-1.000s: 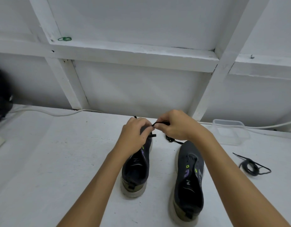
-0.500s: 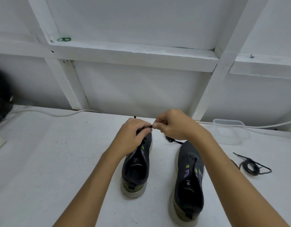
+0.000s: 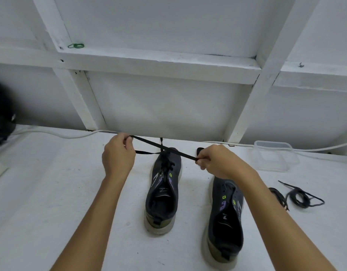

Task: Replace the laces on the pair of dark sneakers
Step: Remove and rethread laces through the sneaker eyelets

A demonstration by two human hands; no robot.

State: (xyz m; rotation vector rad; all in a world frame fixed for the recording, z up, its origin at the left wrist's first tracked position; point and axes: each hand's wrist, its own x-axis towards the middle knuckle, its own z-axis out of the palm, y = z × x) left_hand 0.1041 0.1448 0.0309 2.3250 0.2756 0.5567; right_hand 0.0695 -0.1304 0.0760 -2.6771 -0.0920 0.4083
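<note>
A white painted surface (image 3: 51,192) is backed by a white panelled wall (image 3: 159,106) crossed by white wooden battens, and a white cable (image 3: 57,134) is run along the foot of that wall. Two dark sneakers are set on the surface with their heels toward the camera: the left sneaker (image 3: 163,190) stands in the middle, and the right sneaker (image 3: 225,218) is placed beside it, nearer the camera and apart from it. A black lace (image 3: 149,142) is threaded through the front eyelets of the left sneaker, and its two ends are drawn out to either side, crossing above the toe. One end is pinched by the left hand (image 3: 118,155), held to the left of the toe, while the other end is gripped in the curled fingers of the right hand (image 3: 217,161), held to the right of the toe; the hands are kept well apart, with the lace stretched taut between them. No lace can be made out in the eyelets of the right sneaker. A coiled black lace (image 3: 299,196) is laid on the surface to the right of the right sneaker, and a clear plastic container (image 3: 274,157) is set near the wall beyond it. A dark object (image 3: 2,114), too blurred to be identified, is seen at the far left edge, and a green band (image 3: 76,45) is lodged on a batten above.
</note>
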